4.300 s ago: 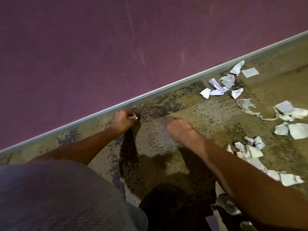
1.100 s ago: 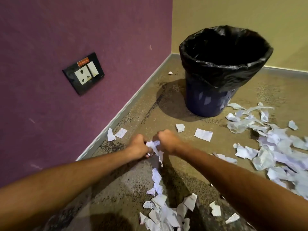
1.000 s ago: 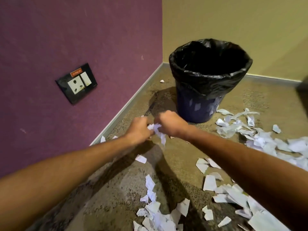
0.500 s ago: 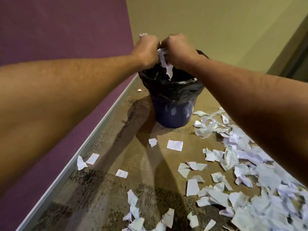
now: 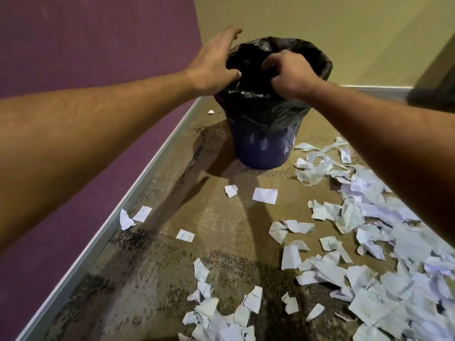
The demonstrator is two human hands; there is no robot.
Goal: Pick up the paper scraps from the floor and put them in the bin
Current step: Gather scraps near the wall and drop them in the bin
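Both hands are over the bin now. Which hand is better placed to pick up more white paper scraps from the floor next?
Probably the right hand. The big heap of white paper scraps lies on its side, right of the blue bin with black liner. The left hand, open near the purple wall, has only a few scraps below it.

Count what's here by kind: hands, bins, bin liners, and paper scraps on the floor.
Hands: 2, left hand and right hand
Bin: 1
Black liner: 1
Paper scraps on the floor: dozens, too many to count exactly
Total without scraps: 4
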